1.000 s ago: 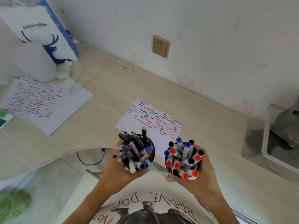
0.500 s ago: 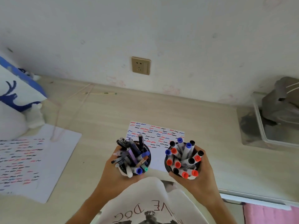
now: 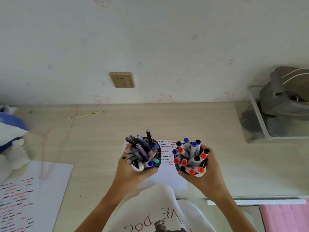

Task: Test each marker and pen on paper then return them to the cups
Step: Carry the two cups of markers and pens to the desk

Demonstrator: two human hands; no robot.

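Two round dark cups [image 3: 203, 164], hand-gripped, bristling with pens.

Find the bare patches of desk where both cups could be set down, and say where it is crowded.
Bare desk runs from the wall socket side to the scribbled sheet, and right of it up to the clear tray. Crowded: the left edge, with the larger marked sheet and bag. The left hand holds the pen cup, the right hand the marker cup.

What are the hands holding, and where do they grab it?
Each holds a cup by its side: the left hand the pen cup, the right hand the marker cup.
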